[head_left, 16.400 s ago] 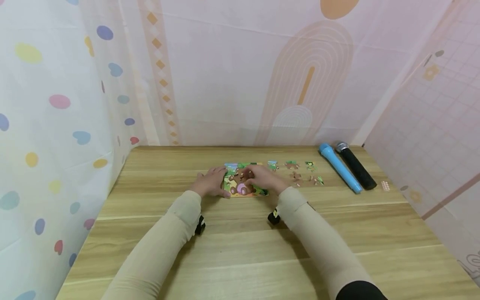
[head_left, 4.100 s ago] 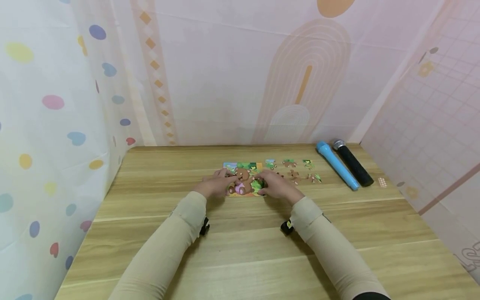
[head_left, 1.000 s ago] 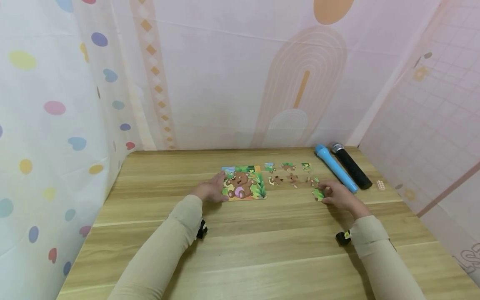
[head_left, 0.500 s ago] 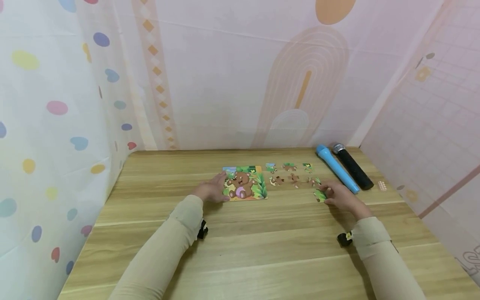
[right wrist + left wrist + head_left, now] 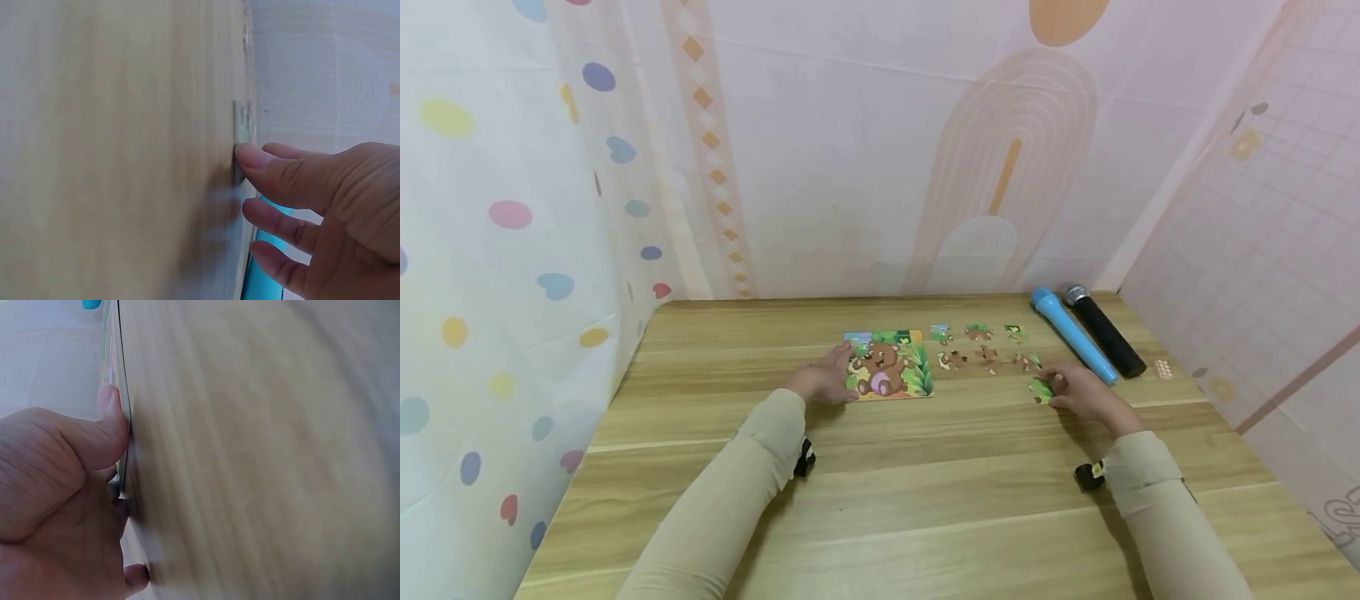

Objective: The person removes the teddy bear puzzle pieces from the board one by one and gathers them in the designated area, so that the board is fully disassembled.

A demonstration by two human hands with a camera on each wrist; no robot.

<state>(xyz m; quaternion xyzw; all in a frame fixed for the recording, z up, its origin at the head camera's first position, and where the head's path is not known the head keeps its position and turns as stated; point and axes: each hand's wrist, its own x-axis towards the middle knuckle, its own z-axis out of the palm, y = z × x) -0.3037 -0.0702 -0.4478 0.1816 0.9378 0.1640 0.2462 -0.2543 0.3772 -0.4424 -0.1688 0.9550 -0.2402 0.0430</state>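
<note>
A flat puzzle board (image 5: 882,381) with a printed brown bear lies on the wooden table. My left hand (image 5: 823,377) rests along its left side, fingers spread and loose; in the left wrist view the thumb (image 5: 111,428) lies against the board's edge. Further right, my right hand (image 5: 1081,393) pinches the right end of a green puzzle piece (image 5: 1040,390) that lies on or close over the table. From the right wrist view, the thumb (image 5: 262,164) presses the edge of that piece (image 5: 242,125), while the other fingers stay loosely bent.
Several loose puzzle pieces (image 5: 988,357) lie in two rows between the board and my right hand. A blue microphone (image 5: 1075,337) and a black microphone (image 5: 1107,332) lie beyond that hand. A small dotted card (image 5: 1163,369) sits near the right edge. Printed curtains surround the table (image 5: 865,483).
Four seconds ago both hands were at the bear board. My right hand has since moved right, where the green piece now lies beneath the rows. Over the last second both hands have stayed put.
</note>
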